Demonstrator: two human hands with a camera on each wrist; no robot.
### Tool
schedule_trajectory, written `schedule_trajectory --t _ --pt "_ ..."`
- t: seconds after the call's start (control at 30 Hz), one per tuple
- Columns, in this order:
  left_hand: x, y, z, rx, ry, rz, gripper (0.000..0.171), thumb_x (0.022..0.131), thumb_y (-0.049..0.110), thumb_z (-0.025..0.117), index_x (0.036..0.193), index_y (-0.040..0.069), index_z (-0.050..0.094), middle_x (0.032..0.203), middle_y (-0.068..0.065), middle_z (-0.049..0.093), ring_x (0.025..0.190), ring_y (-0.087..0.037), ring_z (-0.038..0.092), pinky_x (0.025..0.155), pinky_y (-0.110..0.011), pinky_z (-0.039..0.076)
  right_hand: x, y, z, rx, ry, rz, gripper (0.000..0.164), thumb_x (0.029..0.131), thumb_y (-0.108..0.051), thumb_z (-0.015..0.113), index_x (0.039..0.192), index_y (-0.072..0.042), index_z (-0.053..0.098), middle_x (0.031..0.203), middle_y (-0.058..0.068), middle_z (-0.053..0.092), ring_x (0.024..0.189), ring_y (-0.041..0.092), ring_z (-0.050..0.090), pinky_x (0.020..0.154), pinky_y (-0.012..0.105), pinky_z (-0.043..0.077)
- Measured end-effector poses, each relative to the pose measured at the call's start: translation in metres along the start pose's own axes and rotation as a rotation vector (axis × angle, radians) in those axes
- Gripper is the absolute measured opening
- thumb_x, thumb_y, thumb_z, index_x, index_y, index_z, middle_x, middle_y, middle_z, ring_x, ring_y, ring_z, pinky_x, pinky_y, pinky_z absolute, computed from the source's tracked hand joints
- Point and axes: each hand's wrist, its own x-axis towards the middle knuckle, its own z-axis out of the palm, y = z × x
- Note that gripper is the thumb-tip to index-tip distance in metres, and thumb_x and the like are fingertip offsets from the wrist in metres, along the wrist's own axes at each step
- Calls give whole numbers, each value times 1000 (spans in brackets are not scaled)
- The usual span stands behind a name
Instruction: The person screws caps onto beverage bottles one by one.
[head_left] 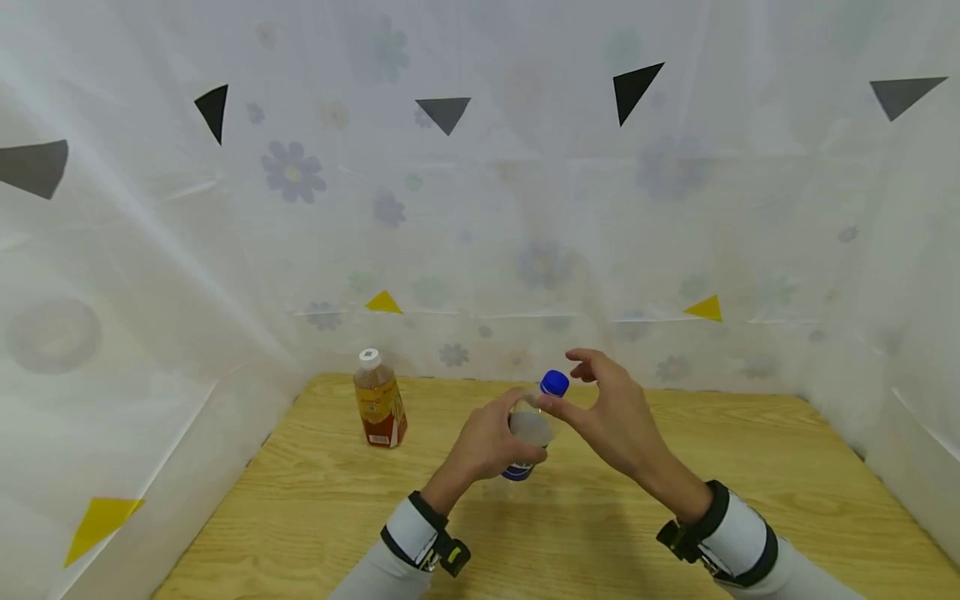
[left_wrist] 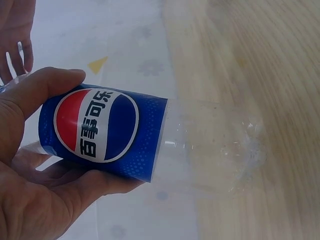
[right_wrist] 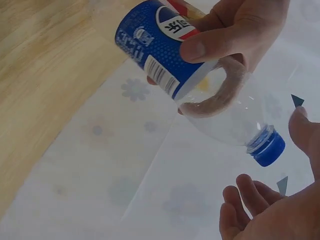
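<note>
A clear plastic Pepsi bottle (left_wrist: 102, 125) with a blue label is held above the table, its neck tilted up and to the right. My left hand (head_left: 491, 437) grips it around the label. The blue cap (head_left: 554, 383) sits on the bottle's neck. Beside the cap is my right hand (head_left: 611, 412), thumb and fingers spread apart around it. In the right wrist view a gap shows between the blue cap (right_wrist: 270, 149) and the right hand's fingers (right_wrist: 252, 195). The bottle looks empty.
A bottle of brown drink (head_left: 381, 404) with a white cap and yellow label stands at the left back of the wooden table (head_left: 300, 517). White flowered sheeting (head_left: 480, 233) hangs behind and at both sides.
</note>
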Motion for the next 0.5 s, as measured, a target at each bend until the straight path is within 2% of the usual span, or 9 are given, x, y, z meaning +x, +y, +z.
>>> schedule_trajectory --t 0.13,0.3,0.5 --pt "1 1 0 -2 -1 9 66 77 29 87 136 21 57 113 -11 71 95 -26 71 70 -40 59 1 -4 -5 2 -62 -49 67 89 -29 80 147 -12 51 129 15 66 117 36 61 91 57 52" --pt "0 1 0 -1 2 20 59 76 29 87 129 24 60 114 -11 71 95 -26 70 70 -39 58 0 -7 -8 -4 -91 -127 54 93 -3 71 144 -9 55 132 13 65 113 35 63 92 56 52" --pt "1 1 0 -8 -2 22 60 77 29 87 130 23 60 115 -11 71 96 -26 70 70 -39 58 -1 -10 -8 8 -117 -119 50 96 8 59 144 -6 56 134 16 64 113 35 64 92 55 55"
